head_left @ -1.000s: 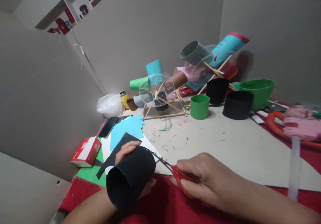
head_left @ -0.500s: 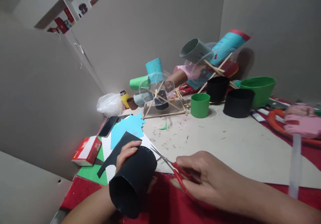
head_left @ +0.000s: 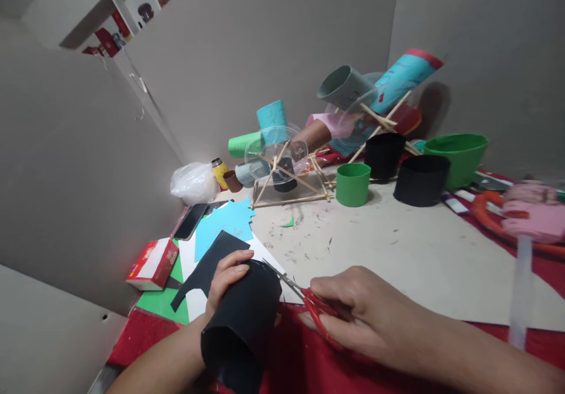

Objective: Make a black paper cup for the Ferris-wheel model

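Observation:
My left hand (head_left: 227,279) is wrapped round a black paper tube (head_left: 241,326), fingers curled over its far rim. My right hand (head_left: 357,311) grips red-handled scissors (head_left: 304,300). Their metal blades point left and meet the tube's far rim near my left fingers. Both hands hover over the red cloth (head_left: 141,338) at the near edge of the table.
Sheets of blue (head_left: 223,223), black, white and green paper lie at the left beside a red box (head_left: 152,264) and a phone (head_left: 189,222). Behind stand a stick-and-tube model (head_left: 282,164), a green ring (head_left: 352,185), black rings (head_left: 421,180), a green bowl (head_left: 459,158) and a plastic bag (head_left: 193,183).
The tube has turned in my left hand and shifted slightly right, its near end lower. The scissor blades opened and stay at the tube's rim.

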The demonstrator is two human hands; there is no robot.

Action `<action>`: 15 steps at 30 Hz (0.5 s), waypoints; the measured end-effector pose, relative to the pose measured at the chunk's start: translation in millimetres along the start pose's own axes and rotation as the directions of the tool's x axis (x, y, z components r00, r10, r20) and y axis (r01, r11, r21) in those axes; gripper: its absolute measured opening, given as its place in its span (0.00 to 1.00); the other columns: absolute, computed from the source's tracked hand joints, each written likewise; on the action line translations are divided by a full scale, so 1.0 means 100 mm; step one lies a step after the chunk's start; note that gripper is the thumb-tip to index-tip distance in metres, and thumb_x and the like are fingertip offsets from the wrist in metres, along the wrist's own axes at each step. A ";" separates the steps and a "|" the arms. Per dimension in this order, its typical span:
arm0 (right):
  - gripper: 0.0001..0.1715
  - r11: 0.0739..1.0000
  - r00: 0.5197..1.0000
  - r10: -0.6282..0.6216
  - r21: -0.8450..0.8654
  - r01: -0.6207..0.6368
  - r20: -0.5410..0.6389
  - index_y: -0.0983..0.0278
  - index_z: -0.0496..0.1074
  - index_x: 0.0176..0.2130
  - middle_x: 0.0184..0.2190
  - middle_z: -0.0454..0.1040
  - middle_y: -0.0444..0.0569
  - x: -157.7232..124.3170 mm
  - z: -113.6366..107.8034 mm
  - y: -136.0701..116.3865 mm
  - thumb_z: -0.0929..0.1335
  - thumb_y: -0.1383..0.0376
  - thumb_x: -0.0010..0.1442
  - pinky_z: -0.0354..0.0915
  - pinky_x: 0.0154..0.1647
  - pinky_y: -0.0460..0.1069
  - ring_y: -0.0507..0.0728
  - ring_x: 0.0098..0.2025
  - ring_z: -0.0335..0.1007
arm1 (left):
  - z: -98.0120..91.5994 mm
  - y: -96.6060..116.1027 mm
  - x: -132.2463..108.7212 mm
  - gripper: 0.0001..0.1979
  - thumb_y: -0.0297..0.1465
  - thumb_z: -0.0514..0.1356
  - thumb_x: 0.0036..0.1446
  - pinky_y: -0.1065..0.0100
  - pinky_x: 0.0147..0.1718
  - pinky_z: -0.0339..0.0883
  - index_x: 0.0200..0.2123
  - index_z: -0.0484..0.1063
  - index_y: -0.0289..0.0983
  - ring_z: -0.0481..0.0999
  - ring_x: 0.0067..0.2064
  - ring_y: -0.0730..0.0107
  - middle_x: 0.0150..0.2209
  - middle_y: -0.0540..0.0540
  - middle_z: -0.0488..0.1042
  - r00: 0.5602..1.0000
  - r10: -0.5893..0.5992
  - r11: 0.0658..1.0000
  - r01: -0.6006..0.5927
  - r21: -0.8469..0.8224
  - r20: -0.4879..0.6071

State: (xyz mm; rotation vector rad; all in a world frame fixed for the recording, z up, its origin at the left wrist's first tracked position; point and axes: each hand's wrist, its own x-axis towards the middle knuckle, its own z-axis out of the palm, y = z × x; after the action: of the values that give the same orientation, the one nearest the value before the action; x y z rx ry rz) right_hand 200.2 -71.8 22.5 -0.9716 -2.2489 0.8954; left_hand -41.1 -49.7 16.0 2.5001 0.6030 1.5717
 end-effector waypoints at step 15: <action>0.16 0.998 0.999 0.040 -0.049 -0.041 -0.024 0.61 0.51 0.21 0.16 0.51 0.37 0.01 0.01 0.01 0.62 0.66 0.56 0.45 0.21 0.47 0.49 0.19 0.45 | 0.02 0.03 -0.01 0.37 0.31 0.71 0.46 0.56 0.53 0.68 0.59 0.62 0.41 0.70 0.56 0.56 0.56 0.39 0.69 1.000 -0.012 1.000 0.012 -0.015 -0.005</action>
State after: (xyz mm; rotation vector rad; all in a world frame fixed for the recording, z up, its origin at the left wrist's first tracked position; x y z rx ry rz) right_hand 199.8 -70.8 21.5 -1.0475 -2.2487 0.8454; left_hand -39.1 -52.5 14.6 2.4774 0.6032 1.5732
